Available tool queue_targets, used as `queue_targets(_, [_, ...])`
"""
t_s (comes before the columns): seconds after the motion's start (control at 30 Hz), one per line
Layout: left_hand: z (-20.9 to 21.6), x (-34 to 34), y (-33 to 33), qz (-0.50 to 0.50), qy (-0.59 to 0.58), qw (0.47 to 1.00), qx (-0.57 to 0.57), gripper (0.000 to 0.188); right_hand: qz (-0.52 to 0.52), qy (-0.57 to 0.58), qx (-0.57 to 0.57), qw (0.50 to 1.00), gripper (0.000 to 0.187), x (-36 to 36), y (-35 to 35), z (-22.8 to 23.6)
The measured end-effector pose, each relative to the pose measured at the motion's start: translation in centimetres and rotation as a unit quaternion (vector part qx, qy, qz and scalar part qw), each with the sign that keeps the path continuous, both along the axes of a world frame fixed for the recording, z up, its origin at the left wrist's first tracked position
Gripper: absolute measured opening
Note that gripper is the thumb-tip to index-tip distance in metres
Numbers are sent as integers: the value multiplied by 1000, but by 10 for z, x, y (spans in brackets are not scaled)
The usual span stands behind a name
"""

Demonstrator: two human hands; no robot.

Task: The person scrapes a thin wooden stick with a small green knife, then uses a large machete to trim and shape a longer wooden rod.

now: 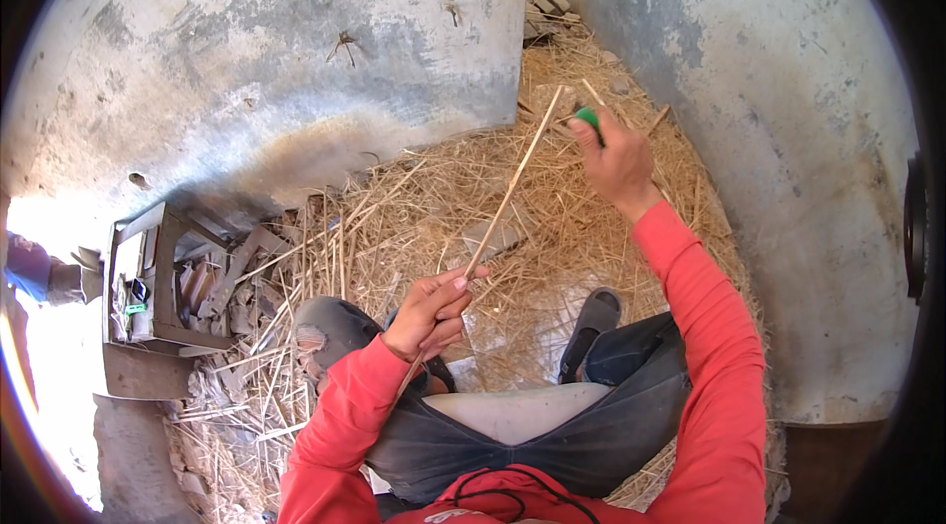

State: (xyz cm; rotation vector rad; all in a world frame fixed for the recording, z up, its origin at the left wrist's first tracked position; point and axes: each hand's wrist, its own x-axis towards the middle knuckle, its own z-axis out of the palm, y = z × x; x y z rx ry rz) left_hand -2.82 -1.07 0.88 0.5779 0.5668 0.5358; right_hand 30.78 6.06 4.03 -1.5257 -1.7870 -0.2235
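The left hand (431, 315) pinches a thin pale stick (520, 174) between thumb and fingers, the other fingers curled under. The stick slants up and away over the straw, its far end just beside the right hand (621, 164); its near end runs down past the left wrist, and the sleeve and leg make its tip hard to follow. The right hand is closed on a green object (589, 117), perhaps a handle; fingers cover most of it, and blur softens the rest. Whether it touches the stick I cannot tell.

Below the hands, a grey sandal (596, 317) shows on the right foot; the left foot is mostly hidden behind the forearm and leg. Loose straw (414, 194) covers the ground and buries the edges of a pale block (498, 231). At left, a wooden frame (192, 332) holds scraps too jumbled to sort, and beyond it glare washes out the opening, where a blue sleeve (30, 263) is cut off. A dark round thing (916, 229) is cropped by the right rim.
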Motion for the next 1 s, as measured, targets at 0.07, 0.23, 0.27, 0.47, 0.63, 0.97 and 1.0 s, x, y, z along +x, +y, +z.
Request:
queue_targets(0.07, [-6, 1, 2, 10, 13, 999, 42, 38, 20, 82, -1, 996, 52, 4, -1, 10])
queue_targets(0.23, [-4, 8, 0, -21, 94, 979, 178, 40, 118, 291, -124, 941, 44, -40, -17, 17])
queue_targets(0.27, [2, 10, -1, -35, 112, 973, 200, 41, 124, 320, -160, 925, 43, -40, -19, 16])
queue_targets(0.47, [13, 37, 1, 9, 148, 952, 269, 47, 143, 338, -279, 887, 44, -56, -36, 19])
queue_targets(0.63, [-2, 50, 17, 78, 59, 958, 269, 47, 183, 223, -227, 930, 45, -79, -60, 26])
queue_targets(0.97, [8, 48, 19, 76, 25, 984, 159, 39, 151, -17, -227, 962, 53, -84, -58, 3])
queue_targets(1.0, [10, 48, 18, 76, 23, 986, 145, 39, 142, -34, -222, 964, 52, -83, -56, 1])
